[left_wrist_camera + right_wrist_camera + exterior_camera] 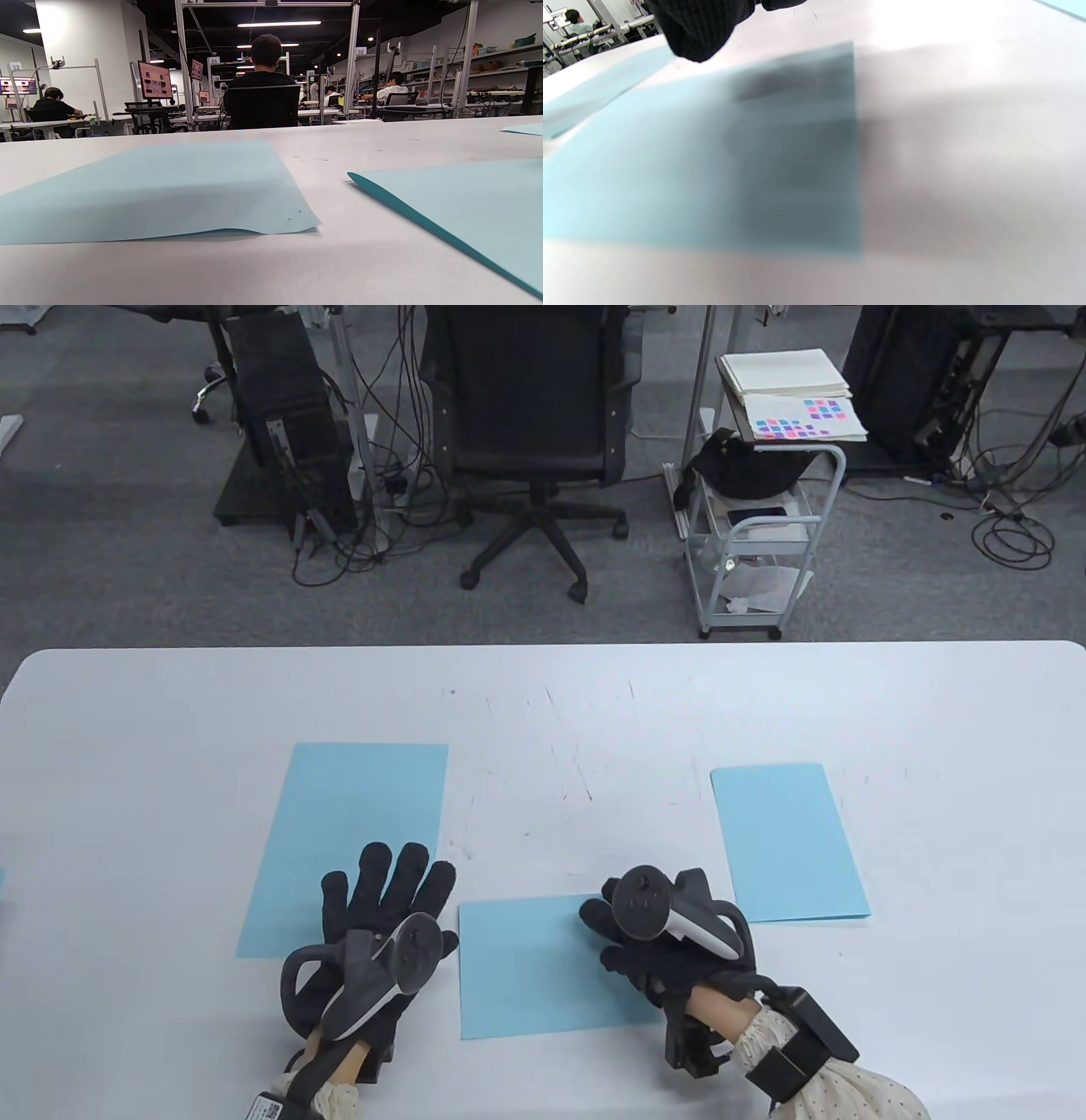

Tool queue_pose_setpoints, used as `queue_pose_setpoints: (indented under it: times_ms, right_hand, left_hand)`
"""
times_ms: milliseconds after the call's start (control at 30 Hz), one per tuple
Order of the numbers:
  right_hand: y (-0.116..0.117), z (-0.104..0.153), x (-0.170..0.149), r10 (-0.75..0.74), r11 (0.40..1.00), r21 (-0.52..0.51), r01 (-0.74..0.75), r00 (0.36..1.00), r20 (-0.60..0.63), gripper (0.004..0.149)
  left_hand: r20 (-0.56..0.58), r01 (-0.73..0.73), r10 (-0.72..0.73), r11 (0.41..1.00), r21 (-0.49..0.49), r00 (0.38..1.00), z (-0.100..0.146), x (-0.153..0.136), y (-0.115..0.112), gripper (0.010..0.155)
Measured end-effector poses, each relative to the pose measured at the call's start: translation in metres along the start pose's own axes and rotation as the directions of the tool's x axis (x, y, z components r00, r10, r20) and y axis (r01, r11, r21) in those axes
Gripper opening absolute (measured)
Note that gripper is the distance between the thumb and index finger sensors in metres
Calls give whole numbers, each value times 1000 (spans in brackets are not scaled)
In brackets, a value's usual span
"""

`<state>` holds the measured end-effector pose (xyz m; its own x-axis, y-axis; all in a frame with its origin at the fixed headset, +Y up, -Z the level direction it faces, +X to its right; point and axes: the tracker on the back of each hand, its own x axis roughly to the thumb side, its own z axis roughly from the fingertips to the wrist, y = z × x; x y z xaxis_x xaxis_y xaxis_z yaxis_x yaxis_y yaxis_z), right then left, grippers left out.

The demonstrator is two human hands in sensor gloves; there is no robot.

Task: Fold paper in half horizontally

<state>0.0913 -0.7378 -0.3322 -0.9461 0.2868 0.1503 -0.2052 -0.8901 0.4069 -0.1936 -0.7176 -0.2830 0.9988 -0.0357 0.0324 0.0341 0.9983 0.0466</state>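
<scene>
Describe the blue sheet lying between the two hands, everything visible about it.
The middle sheet is light blue paper, rectangular, wider than tall, lying nearly flat on the white table near its front edge. From the left wrist view its left edge looks dark and slightly raised, perhaps a fold. The right hand rests on its right part; the left hand lies beside it on the left sheet, fingers spread.

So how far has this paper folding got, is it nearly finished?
Seemingly done: the middle blue sheet lies short and wide, with a doubled-looking edge in the left wrist view, so probably folded. The right-hand sheet also looks smaller. In hand: the right hand rests on the middle sheet's right part, perhaps pressing it flat. The left hand lies spread on the big sheet, which is still unfolded: that is left.
</scene>
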Motion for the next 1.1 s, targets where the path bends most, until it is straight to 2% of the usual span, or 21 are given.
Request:
queue_pose_setpoints:
  times_ms: [133, 267, 733, 933, 1033, 1100]
  right_hand:
    - [-11, -15, 15, 12, 1000, -4, -12, 1000, 0, 66]
    - [-11, -26, 27, 28, 1000, 2, -28, 1000, 4, 69]
    - [18, -60, 47, 261, 955, 153, -254, 965, -27, 85]
    - [15, -69, 51, 301, 941, 170, -292, 953, -27, 81]
    - [14, -73, 48, 273, 947, 184, -262, 961, -39, 81]
    - [13, -73, 45, 274, 949, 174, -262, 961, -45, 76]
  left_hand:
    - [6, -2, 2, 1000, -9, 1000, 1, 0, 1, 74]
    - [7, -17, 17, 1000, -23, 1000, 0, -1, 0, 74]
    - [7, -52, 52, 998, -29, 999, 0, -6, 1, 74]
    - [0, -68, 68, 997, -38, 998, -1, -9, -1, 74]
    - [-1, -65, 65, 997, -42, 998, -1, -10, 0, 74]
    - [-1, -63, 63, 997, -42, 998, -1, -10, 0, 74]
